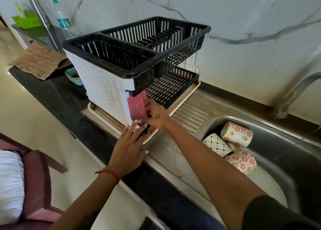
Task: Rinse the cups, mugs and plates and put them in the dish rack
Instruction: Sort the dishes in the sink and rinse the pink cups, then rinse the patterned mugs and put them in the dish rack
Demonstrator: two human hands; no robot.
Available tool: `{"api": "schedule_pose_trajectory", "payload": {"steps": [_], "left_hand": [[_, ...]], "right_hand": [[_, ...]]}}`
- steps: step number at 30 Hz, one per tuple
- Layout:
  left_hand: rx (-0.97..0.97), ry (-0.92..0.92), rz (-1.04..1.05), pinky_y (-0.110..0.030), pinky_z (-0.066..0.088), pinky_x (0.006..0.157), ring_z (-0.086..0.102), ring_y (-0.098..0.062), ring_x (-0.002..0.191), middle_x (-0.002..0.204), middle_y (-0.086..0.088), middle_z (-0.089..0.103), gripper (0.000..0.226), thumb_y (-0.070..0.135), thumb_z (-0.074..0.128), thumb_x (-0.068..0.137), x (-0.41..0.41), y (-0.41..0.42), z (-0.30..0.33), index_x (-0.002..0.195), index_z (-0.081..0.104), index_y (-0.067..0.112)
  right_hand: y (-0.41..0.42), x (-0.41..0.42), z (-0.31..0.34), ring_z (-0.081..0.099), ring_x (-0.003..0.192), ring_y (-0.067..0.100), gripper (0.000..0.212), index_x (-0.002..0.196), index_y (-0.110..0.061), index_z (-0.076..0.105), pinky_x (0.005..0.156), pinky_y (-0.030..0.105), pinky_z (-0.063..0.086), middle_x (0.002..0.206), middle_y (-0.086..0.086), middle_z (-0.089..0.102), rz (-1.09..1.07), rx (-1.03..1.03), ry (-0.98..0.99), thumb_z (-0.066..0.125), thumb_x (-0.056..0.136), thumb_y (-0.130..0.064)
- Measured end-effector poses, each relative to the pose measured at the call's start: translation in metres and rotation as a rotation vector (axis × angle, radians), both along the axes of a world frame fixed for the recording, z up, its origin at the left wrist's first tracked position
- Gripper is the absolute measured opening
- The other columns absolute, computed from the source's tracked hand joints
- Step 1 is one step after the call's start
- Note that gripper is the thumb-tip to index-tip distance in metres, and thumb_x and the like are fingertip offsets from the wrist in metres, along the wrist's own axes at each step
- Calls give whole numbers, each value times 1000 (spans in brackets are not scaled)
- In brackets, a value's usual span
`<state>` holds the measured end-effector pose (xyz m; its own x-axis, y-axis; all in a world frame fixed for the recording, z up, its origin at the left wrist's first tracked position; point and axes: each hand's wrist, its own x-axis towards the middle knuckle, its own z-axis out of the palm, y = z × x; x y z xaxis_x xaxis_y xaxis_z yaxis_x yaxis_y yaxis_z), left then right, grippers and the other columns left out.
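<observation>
While the pink cup (pixel 137 108) sits upside down at the near corner of the dish rack (pixel 104 83) lower tier, I log both hands on it.

Right hand (pixel 156 114) grips its side to seat it, I judge so it drains; left hand (pixel 129 148), fingers straight, touches the rim. Upper tier overhangs closely, limiting clearance. Three patterned mugs (pixel 237 134) lie in the sink (pixel 286 153) beneath the tap (pixel 295 92), unrinsed by my reckoning.

The dish rack's (pixel 104 83) lower shelf (pixel 170 87) lies open rightward, apparently; 3 mugs (pixel 231 142) crowd the sink (pixel 286 142).
</observation>
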<state>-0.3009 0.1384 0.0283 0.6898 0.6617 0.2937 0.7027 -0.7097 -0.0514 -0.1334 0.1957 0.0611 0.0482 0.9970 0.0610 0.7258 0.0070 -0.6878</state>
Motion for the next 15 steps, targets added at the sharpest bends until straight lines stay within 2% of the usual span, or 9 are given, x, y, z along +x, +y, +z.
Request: {"api": "schedule_pose_trajectory", "payload": {"steps": [4, 7, 11, 15], "left_hand": [[-69, -173, 52, -55, 22, 110, 39, -40, 135, 136, -13, 55, 56, 27, 81, 73, 14, -11, 6, 124, 64, 11], [-109, -232, 67, -57, 17, 112, 36, -42, 136, 138, -15, 53, 56, 24, 77, 79, 28, -22, 8, 130, 59, 10], [-243, -207, 22, -47, 1, 120, 14, -27, 147, 155, -5, 30, 53, 36, 54, 95, 54, -40, 6, 143, 43, 18], [-366, -92, -87, -40, 0, 120, 9, -14, 147, 159, 4, 18, 54, 43, 42, 98, 93, -61, 0, 148, 31, 26]], "right_hand": [[-27, 17, 1, 56, 117, 22, 61, 133, -8, 48, 100, 35, 44, 126, 10, 59, -5, 140, 70, 75, 80, -19], [-54, 41, 7, 57, 114, 21, 45, 124, -4, 59, 98, 29, 45, 123, 11, 61, -14, 222, 117, 73, 82, -13], [-99, 93, 9, 57, 114, 16, 38, 120, -11, 64, 94, 21, 42, 124, 4, 62, -118, 224, 119, 73, 83, -18], [-148, 156, -13, 56, 113, 22, 43, 121, -14, 62, 89, 24, 37, 123, 8, 61, -394, 135, 18, 75, 80, -20]]}}
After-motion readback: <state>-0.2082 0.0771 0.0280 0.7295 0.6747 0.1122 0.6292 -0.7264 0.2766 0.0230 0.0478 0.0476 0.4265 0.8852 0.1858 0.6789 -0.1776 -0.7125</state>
